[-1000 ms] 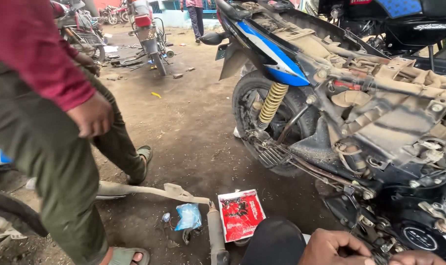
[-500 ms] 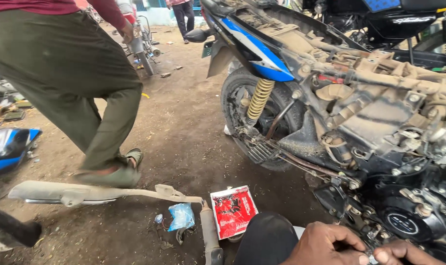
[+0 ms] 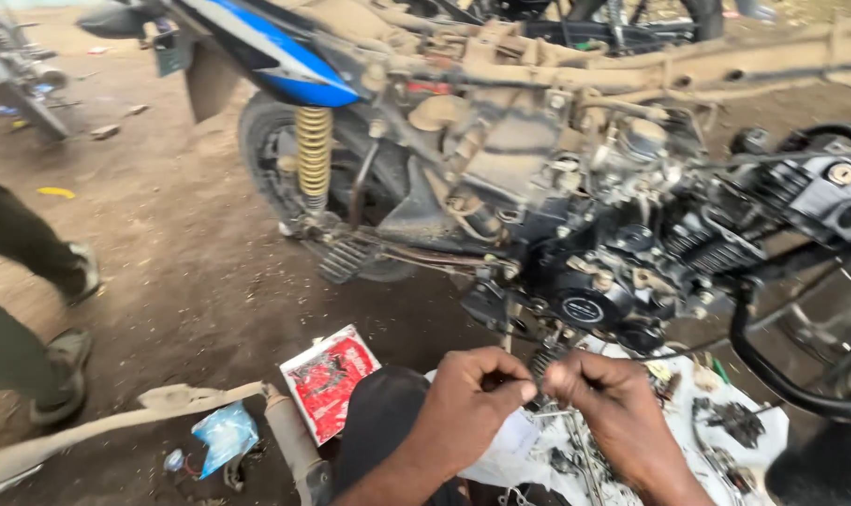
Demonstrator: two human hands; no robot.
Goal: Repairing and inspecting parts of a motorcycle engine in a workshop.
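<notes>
Soft, even daylight all round, no hard shadows, only a dim patch under the motorcycle engine (image 3: 594, 281). No glare. Slight motion blur smears both hands and the far background; the wide lens bends lines at the edges.

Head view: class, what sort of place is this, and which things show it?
Probably an open-air motorcycle repair yard. A stripped motorcycle with its engine bare stands on dirt ground, and small metal parts lie on a white sheet. Both hands, left hand and right hand, work together beside them.
</notes>
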